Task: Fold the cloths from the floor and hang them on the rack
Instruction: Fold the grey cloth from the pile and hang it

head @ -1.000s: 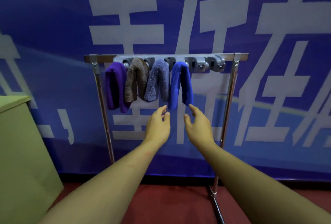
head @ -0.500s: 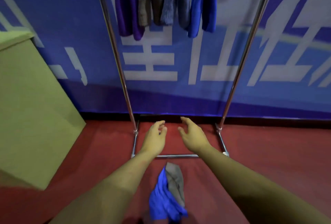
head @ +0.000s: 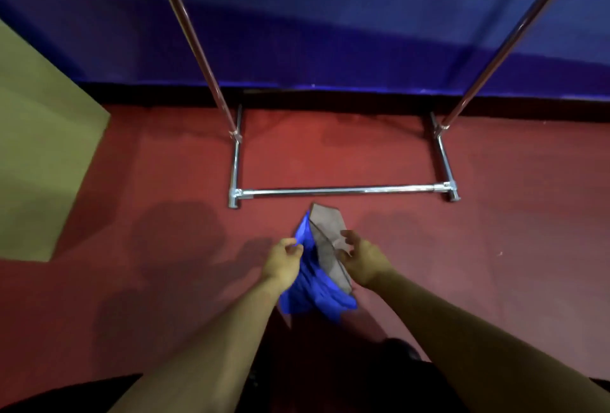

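My left hand (head: 283, 263) pinched the blue cloth (head: 313, 293); my right hand (head: 361, 259), fingers curled, touched the grey cloth (head: 326, 241) before the rack (head: 336, 191).

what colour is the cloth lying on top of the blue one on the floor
Grey. The grey cloth lies partly over the blue cloth; the head view shows it.

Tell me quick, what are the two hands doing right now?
Left hand: fingers curled beside the blue cloth; a grip cannot be told.
Right hand: fingers curled at the grey cloth; a grip cannot be told.
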Action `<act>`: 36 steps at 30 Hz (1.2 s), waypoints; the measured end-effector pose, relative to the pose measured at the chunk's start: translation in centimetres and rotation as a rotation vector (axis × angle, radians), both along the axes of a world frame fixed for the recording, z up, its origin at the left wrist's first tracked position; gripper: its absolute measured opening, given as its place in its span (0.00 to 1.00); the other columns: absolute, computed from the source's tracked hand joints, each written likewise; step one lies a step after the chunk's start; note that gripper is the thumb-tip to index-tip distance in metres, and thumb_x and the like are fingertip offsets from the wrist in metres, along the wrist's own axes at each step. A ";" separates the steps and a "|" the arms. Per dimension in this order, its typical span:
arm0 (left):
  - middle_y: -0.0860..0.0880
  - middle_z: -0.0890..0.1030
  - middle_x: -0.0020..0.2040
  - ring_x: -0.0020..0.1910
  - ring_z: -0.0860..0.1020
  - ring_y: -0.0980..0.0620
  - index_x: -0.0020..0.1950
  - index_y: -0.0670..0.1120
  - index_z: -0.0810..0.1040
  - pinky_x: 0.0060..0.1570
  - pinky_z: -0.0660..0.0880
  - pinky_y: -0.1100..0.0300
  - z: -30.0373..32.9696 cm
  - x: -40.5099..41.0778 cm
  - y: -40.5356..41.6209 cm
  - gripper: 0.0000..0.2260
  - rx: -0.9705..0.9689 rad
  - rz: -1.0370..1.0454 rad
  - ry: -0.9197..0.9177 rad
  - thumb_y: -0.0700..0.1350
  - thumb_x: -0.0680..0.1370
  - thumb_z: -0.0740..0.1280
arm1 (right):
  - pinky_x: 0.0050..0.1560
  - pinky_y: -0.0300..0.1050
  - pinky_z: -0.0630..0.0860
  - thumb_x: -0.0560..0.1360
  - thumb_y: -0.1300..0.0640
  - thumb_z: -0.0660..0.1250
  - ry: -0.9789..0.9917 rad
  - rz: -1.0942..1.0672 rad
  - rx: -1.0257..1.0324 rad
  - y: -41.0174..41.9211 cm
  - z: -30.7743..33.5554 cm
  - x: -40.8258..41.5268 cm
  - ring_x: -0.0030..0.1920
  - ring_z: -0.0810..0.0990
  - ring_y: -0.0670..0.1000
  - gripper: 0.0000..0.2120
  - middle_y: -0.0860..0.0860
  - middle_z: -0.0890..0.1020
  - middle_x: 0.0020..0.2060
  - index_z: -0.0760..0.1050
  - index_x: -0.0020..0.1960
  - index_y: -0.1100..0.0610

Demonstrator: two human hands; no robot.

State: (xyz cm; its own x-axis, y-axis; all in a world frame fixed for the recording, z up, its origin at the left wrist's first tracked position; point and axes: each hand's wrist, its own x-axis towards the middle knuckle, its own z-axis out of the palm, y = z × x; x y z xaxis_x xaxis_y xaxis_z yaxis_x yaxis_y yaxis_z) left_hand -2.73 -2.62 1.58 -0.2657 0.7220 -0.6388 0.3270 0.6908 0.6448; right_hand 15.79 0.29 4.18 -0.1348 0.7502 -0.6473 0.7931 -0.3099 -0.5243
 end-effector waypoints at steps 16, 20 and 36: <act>0.45 0.85 0.49 0.48 0.82 0.48 0.56 0.42 0.82 0.49 0.77 0.59 -10.6 4.8 0.3 0.08 -0.110 0.051 -0.136 0.41 0.81 0.65 | 0.48 0.39 0.70 0.79 0.49 0.68 0.081 -0.350 -0.126 0.3 -11.5 -2.6 0.57 0.81 0.58 0.14 0.57 0.84 0.53 0.78 0.58 0.57; 0.47 0.84 0.46 0.46 0.82 0.50 0.53 0.46 0.80 0.51 0.79 0.57 -9.6 5.3 0.2 0.06 -0.064 0.058 -0.170 0.41 0.80 0.64 | 0.32 0.37 0.70 0.77 0.44 0.70 0.138 -0.441 -0.175 0.6 -10.7 -2.5 0.33 0.77 0.47 0.18 0.47 0.78 0.30 0.73 0.35 0.55; 0.47 0.80 0.45 0.37 0.76 0.52 0.63 0.46 0.75 0.38 0.76 0.60 8.1 3.8 2.9 0.10 0.018 0.112 -0.378 0.44 0.83 0.64 | 0.42 0.44 0.76 0.81 0.48 0.67 0.353 -0.262 0.052 3.9 7.6 0.7 0.36 0.77 0.48 0.18 0.52 0.82 0.36 0.82 0.41 0.60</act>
State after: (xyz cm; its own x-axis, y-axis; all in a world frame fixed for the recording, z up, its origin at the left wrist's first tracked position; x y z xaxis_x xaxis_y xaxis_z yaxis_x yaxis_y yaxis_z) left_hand 1.06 0.27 9.68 -0.0925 0.7138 -0.6942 -0.0124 0.6963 0.7176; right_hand 16.52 4.14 11.73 -0.1421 0.8190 -0.5559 0.4605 -0.4424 -0.7696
